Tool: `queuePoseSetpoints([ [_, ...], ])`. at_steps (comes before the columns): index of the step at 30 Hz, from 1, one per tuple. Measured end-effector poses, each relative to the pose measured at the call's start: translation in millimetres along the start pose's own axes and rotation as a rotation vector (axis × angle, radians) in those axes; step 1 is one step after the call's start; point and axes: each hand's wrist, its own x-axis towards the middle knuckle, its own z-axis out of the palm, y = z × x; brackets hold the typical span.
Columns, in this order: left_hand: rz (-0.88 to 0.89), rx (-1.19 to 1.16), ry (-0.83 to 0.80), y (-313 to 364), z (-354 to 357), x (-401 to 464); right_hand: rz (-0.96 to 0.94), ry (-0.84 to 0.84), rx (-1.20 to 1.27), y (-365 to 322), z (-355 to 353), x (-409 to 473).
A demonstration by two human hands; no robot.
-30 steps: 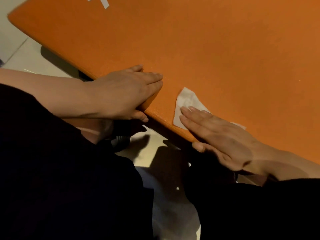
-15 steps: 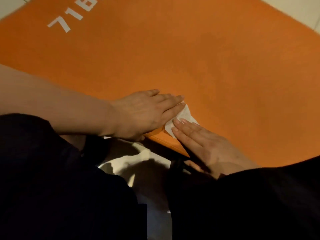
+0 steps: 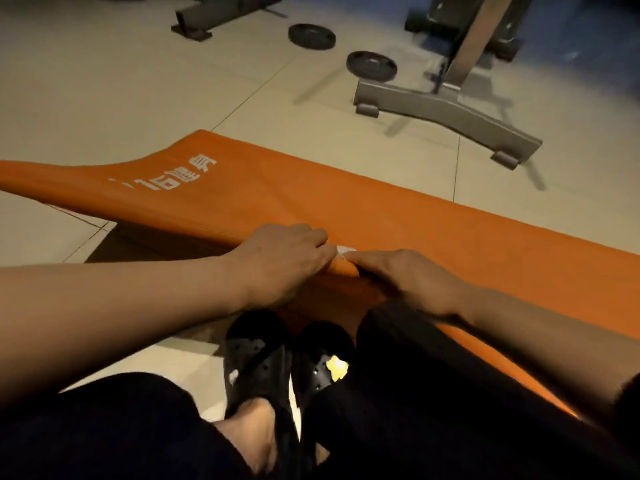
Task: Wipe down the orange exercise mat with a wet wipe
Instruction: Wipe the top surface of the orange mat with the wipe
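Both hands meet at the mat's (image 3: 415, 230) near edge: left hand (image 3: 284, 261) flat, right hand (image 3: 408, 278) pressing the wipe (image 3: 346, 250), neither grip curled. Open mat stretches right; 2 weight plates (image 3: 371, 65) sit on the floor (image 3: 138, 81) beyond.

Bare mat (image 3: 433, 230) ahead — 2 plates (image 3: 371, 65) beyond

Dim, warm light w/ soft shadows on the floor tiles (image 3: 104, 81). Motion blur smears the bench frame (image 3: 446, 109) top right; wide-angle bending at edges.
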Motion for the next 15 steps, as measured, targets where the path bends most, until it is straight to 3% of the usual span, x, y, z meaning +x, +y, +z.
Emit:
queuePoseSetpoints([
  [4,-0.121,0.017,-0.059,4.2,-25.9,8.2,0.036,-0.018,-0.192,-14.0,-36.5,5.9],
  [8,-0.165,-0.06,-0.108,6.3,-32.0,1.1,0.034,-0.125,-0.163,-31.0,-31.2,-3.2],
  [11,-0.096,-0.109,-0.259,15.5,-12.2,-11.7,0.022,-0.145,-0.151,-36.7,12.9,-8.4],
  [15,0.002,-0.115,-0.579,42.2,30.3,-10.8,-0.009,-0.132,-0.103,-40.9,111.6,-12.8],
])
